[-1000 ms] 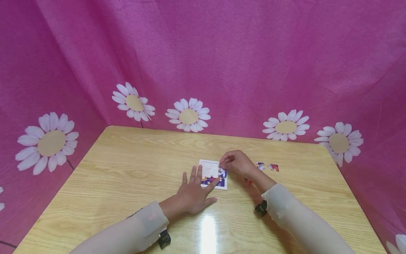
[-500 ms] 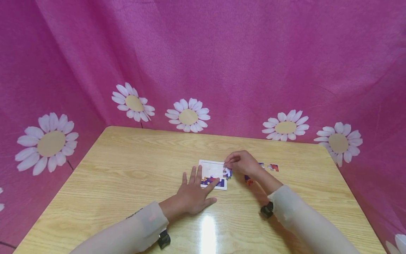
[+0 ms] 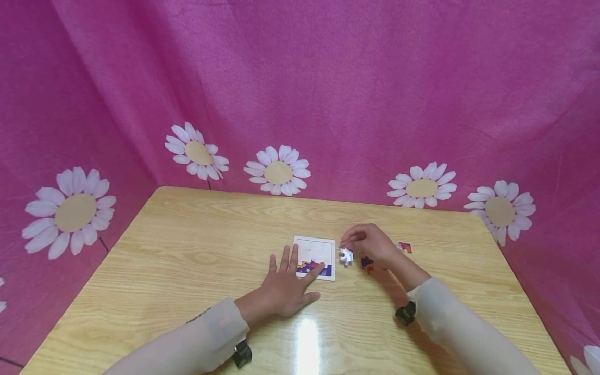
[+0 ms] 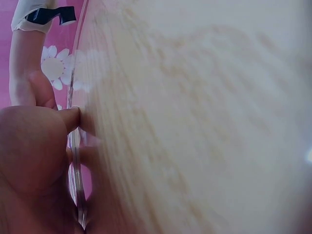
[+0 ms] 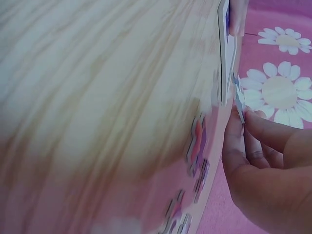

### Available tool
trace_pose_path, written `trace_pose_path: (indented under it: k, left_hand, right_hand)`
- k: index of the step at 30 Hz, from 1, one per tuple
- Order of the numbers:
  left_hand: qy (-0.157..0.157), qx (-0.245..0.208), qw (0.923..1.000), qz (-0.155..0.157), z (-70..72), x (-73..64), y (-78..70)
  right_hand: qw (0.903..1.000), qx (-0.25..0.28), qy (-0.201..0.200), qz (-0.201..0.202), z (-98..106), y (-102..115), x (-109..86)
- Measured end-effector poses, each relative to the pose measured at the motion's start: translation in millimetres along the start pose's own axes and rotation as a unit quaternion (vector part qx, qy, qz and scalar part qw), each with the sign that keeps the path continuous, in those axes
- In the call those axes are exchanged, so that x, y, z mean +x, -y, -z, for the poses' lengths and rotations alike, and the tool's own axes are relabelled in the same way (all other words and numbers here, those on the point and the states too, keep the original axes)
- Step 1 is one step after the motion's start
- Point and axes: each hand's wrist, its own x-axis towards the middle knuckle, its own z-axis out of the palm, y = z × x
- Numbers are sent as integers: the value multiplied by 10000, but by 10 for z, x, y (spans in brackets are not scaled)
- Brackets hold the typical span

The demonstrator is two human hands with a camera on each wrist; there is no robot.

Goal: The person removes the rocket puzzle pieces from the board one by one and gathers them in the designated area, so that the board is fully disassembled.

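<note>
My left hand lies with fingers spread over the lower left of a small white jigsaw tray. Along the tray's near edge, joined purple puzzle pieces show, partly under the fingers; the pale base is bare above them. To the right of the tray, my right hand pinches a white and purple puzzle piece between thumb and finger. The right wrist view shows that pinched piece edge-on, apart from the tray. The left wrist view shows mostly blurred tabletop beside my left hand.
A purple and red puzzle piece lies just below my right hand. Another red piece lies farther right, partly behind the wrist. More loose pieces show in the right wrist view. A pink flowered curtain stands behind the wooden table.
My right hand has moved right with the pinched puzzle piece, from over the tray's right side to beyond its edge. The tray's right side is now bare. My left hand stays in place.
</note>
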Motion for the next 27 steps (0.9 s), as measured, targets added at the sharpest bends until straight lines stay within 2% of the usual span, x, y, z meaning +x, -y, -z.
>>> trace_pose_path:
  k: [9,18,22,27]
  left_hand:
    - [2,2,10000,16,19,-14,-11]
    - [8,-66,10000,-27,-20,11,9]
    - [14,-46,10000,-7,-10,4,3]
    - [-23,-58,10000,-6,-10,2,1]
  right_hand:
    - [9998,58,-105,-125,90,-85,-75]
    - [9995,296,-33,-33,214,-173,-173]
    - [9997,157,-94,-139,272,-206,-223]
    - [9999,-6,-121,-84,347,-278,-277]
